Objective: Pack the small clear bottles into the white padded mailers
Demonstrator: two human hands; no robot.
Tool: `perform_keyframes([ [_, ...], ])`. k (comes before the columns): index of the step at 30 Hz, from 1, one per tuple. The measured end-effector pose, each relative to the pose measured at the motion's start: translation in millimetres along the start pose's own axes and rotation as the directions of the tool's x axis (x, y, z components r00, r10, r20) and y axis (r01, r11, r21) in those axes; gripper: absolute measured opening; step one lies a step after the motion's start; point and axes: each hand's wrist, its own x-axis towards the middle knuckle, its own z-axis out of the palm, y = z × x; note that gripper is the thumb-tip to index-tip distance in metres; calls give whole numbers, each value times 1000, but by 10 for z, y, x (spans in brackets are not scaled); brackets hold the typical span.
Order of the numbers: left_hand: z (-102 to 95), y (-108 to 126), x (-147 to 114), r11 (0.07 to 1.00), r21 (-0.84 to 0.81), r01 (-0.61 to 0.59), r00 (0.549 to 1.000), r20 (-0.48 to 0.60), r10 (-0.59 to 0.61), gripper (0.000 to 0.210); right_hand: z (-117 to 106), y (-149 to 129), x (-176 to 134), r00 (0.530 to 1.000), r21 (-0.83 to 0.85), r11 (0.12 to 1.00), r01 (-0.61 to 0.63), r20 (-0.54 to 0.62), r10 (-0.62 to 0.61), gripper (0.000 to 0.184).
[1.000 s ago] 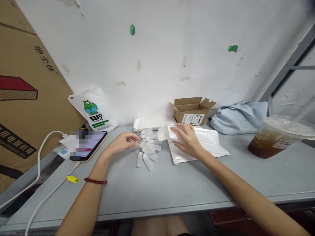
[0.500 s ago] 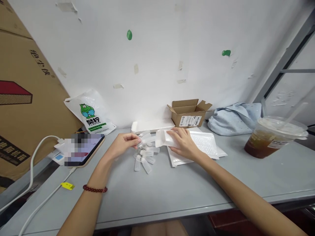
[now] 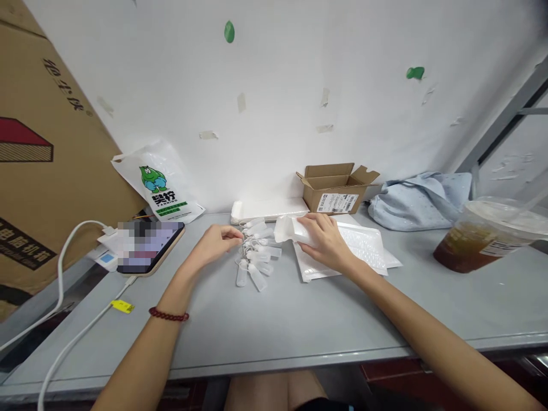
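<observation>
In the head view, our right hand (image 3: pixel 326 240) clasps a white bubble mailer (image 3: pixel 286 230) above further mailers (image 3: pixel 363 246) on the desk (image 3: pixel 257 331); it should be light and yielding, best held near its mouth. Our left hand (image 3: pixel 222 241) is at the translucent plastic tubes (image 3: pixel 259 256), probably light and slick; whether it pinches one, we cannot tell.

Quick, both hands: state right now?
Left hand: fingers curled at the small translucent pieces; can't tell whether it grips one.
Right hand: closed on a white padded envelope.
</observation>
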Motion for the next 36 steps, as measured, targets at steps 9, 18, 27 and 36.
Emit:
perform_keyframes([
  [9, 128, -28, 29, 991, -117, -67, 986, 146, 84, 20, 31, -1, -4, 1000, -8, 1000, 15, 16, -15, 44],
  [18, 23, 96, -66, 904, -415, -103, 995, -30, 99, 18, -9, -56, 3, 999, -1, 1000, 30, 34, -29, 44],
  [27, 254, 197, -91, 926, -345, -156, 986, -114, 124, 21, -6, -79, 4, 998, 24, 999, 46, 30, -46, 46],
  [36, 293, 38, 1, 980, 6, -196, 976, -90, 196, 25, 34, 4, -4, 1000, 0, 1000, 9, 27, -9, 42],
])
